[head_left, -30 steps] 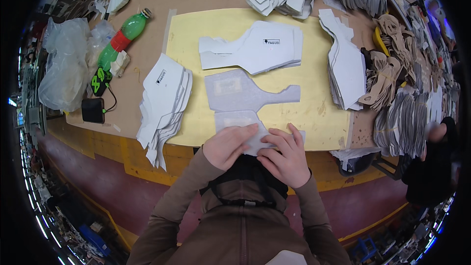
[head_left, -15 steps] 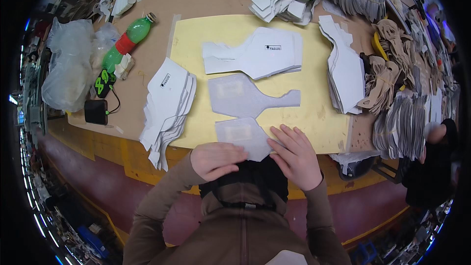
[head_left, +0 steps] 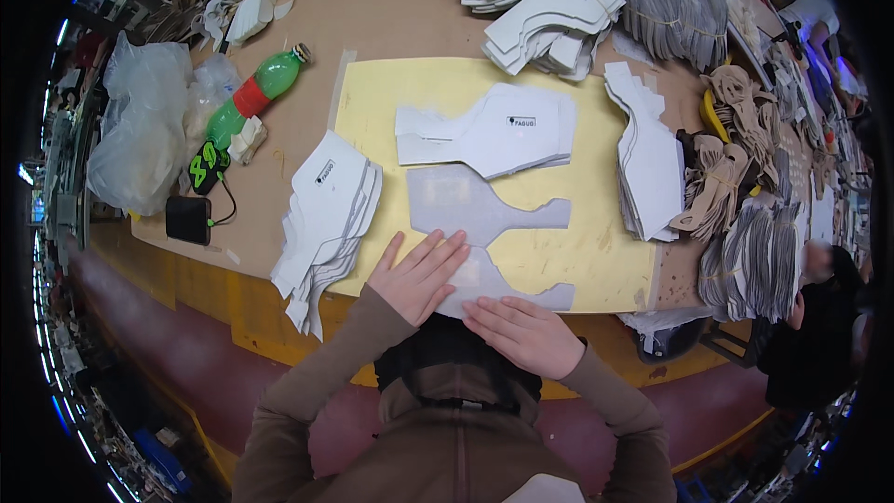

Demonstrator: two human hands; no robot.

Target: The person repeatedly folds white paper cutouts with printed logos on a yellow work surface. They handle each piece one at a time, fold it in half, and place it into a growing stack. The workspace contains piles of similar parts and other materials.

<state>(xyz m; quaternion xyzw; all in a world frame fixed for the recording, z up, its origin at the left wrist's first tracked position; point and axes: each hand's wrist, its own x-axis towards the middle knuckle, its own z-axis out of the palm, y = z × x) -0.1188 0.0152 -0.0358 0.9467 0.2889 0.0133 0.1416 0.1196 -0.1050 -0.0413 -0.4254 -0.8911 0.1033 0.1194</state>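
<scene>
My left hand (head_left: 416, 277) lies flat, fingers outstretched, over the left part of a pale grey cut piece (head_left: 482, 268) with a narrow arm. Across its near edge my right hand (head_left: 523, 333) rests with fingers extended. This piece is by the table's front edge and partly hidden under both hands. Just beyond it, touching or slightly overlapping, is a second grey piece (head_left: 456, 196) of like shape, with a faint pale rectangle on it. Farther off sits a pile of white cut pieces (head_left: 503, 126). All these lie on a yellow sheet (head_left: 596, 265).
Fanned white pieces (head_left: 326, 210) stand left, another white stack (head_left: 649, 163) right. Beyond are a green bottle (head_left: 275, 74), a plastic bag (head_left: 140, 130), a black device (head_left: 188, 219), beige pieces (head_left: 717, 177) and bundled grey pieces (head_left: 754, 256). A person (head_left: 819, 326) is at the far right.
My left hand has moved from the near piece's lower left corner up onto its surface. My right hand has shifted nearer and left, uncovering the piece's narrow arm. The whole view has shifted slightly.
</scene>
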